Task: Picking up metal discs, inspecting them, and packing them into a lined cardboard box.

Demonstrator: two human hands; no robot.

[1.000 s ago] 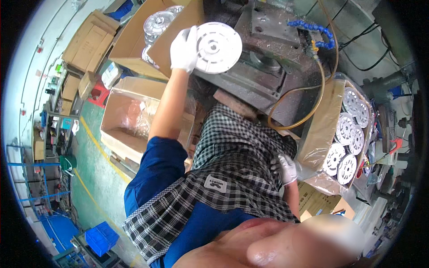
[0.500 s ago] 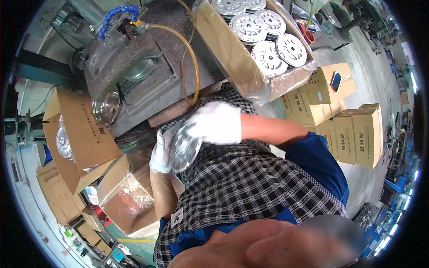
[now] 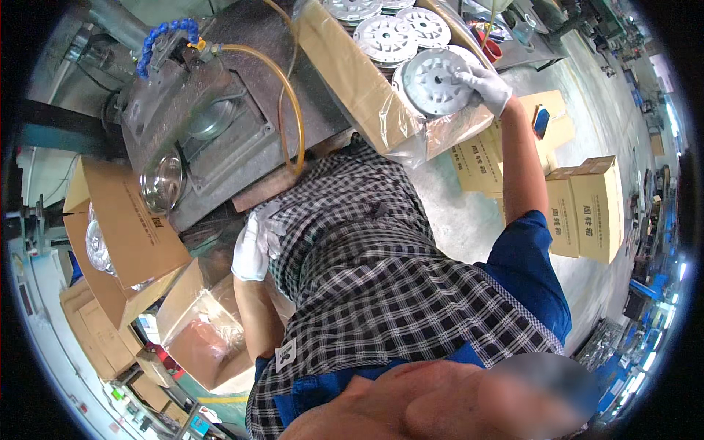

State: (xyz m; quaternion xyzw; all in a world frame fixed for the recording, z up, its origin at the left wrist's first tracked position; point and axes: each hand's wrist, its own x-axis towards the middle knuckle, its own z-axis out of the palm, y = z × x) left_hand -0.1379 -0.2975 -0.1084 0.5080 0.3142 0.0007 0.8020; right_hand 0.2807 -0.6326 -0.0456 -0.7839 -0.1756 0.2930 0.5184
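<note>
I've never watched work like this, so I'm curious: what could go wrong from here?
The right hand holds the metal disc at one edge only, so it might slip. If it dropped, it could scratch the other discs in the carton. The loose clear plastic at the carton's near end might also snag it.

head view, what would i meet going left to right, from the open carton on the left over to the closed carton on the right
Open carton → left hand → silver disc → right hand → closed carton
</note>
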